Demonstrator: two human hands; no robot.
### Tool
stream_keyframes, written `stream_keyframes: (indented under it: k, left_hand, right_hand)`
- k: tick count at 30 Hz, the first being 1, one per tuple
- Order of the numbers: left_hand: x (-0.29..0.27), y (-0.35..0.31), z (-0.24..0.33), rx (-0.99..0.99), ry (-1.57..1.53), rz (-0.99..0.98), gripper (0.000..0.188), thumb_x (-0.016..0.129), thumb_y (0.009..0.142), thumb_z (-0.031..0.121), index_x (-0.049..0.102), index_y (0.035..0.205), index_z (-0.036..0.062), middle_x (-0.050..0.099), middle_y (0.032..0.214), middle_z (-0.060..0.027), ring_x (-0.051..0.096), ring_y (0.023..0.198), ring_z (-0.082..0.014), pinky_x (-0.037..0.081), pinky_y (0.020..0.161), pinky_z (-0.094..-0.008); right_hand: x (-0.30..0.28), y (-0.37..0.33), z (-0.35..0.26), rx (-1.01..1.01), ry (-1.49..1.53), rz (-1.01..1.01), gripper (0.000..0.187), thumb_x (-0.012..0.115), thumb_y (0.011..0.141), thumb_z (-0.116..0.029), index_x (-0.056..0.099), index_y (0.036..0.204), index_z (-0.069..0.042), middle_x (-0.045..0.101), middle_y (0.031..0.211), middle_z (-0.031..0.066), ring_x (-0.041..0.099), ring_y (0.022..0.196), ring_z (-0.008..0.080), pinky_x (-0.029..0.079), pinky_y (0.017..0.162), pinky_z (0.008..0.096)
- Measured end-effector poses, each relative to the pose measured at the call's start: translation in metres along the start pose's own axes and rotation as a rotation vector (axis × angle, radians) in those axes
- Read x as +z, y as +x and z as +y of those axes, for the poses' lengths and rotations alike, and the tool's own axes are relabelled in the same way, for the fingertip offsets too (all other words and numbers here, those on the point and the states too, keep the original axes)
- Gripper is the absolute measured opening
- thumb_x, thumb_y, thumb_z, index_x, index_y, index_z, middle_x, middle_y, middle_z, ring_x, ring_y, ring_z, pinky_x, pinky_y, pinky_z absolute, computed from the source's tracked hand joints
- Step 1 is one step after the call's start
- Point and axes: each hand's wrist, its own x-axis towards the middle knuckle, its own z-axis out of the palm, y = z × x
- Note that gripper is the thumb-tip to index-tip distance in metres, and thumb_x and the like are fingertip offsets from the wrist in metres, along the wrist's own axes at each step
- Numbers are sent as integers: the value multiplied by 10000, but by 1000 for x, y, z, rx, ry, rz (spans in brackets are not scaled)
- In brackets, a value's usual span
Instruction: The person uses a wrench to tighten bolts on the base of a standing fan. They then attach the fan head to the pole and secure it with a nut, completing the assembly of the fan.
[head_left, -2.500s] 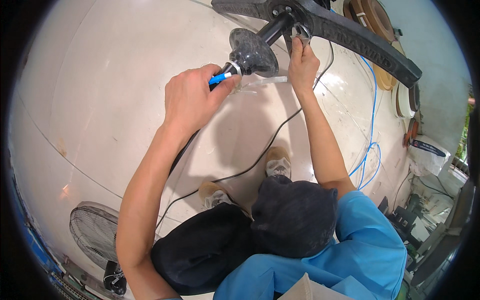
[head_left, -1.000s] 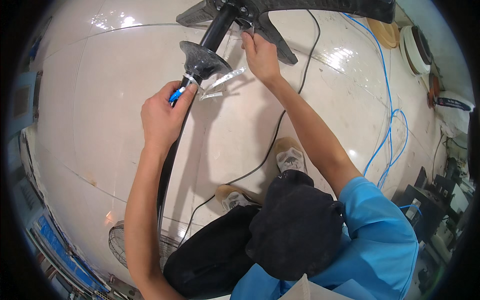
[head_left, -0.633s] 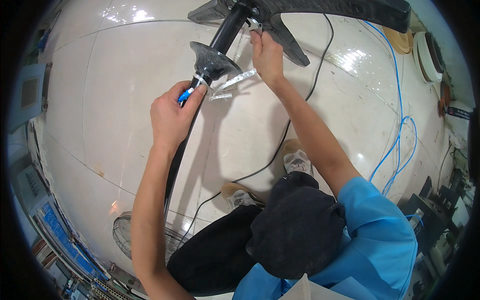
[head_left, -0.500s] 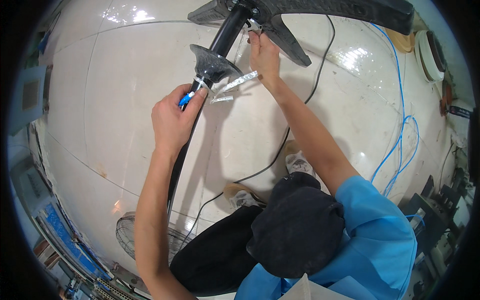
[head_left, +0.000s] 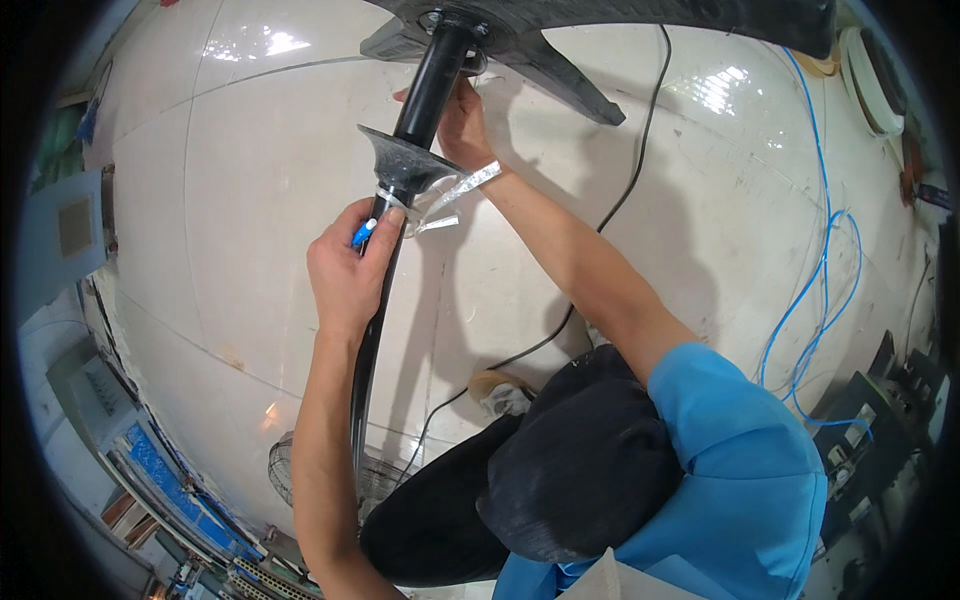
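Note:
A black fan pole (head_left: 434, 88) runs slanting from a black base with thick legs (head_left: 575, 75) at the top toward my body. My left hand (head_left: 345, 262) is wrapped round the pole below a dark flared collar (head_left: 402, 165). A small blue pen-like piece (head_left: 364, 233) with a light tip sticks out between its thumb and fingers. Silvery strips (head_left: 468, 186) hang loose just under the collar, by a white tie round the pole. My right hand (head_left: 462, 128) reaches behind the pole near a metal bracket (head_left: 473, 64) at the base; most of its fingers are hidden, with one fingertip showing past the pole's left side.
A wire fan cage (head_left: 290, 470) lies at the lower left, partly behind my left arm. A black cable (head_left: 640, 160) crosses the tiled floor. Blue cable (head_left: 826, 240) loops on the right. Round rims (head_left: 870, 85) lean at the far right, and shelving (head_left: 170, 480) lines the left.
The base and pole sit slightly farther left in view. My right hand has moved from the metal piece beside the base joint to behind the pole. My left hand keeps its grip.

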Motion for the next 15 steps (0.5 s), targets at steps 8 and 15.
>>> stream_keyframes:
  k: [8, 15]
  left_hand:
    - [-2, 0, 2, 23, 107, 14, 363, 752, 965, 331, 758, 1074, -15, 666, 704, -65, 558, 654, -107, 476, 627, -281]
    - [0, -1, 3, 24, 90, 22, 385, 750, 963, 353, 762, 1068, -17, 652, 690, -61, 549, 643, -104, 469, 609, -284]
  right_hand:
    - [-47, -32, -45, 47, -477, 85, 377, 557, 1105, -360, 685, 1068, -7, 659, 741, 24, 614, 669, 138, 493, 635, 318]
    - [-53, -23, -62, -281, -784, 64, 316, 574, 1083, -293, 700, 1028, -9, 677, 739, 158, 671, 664, 269, 506, 642, 401]
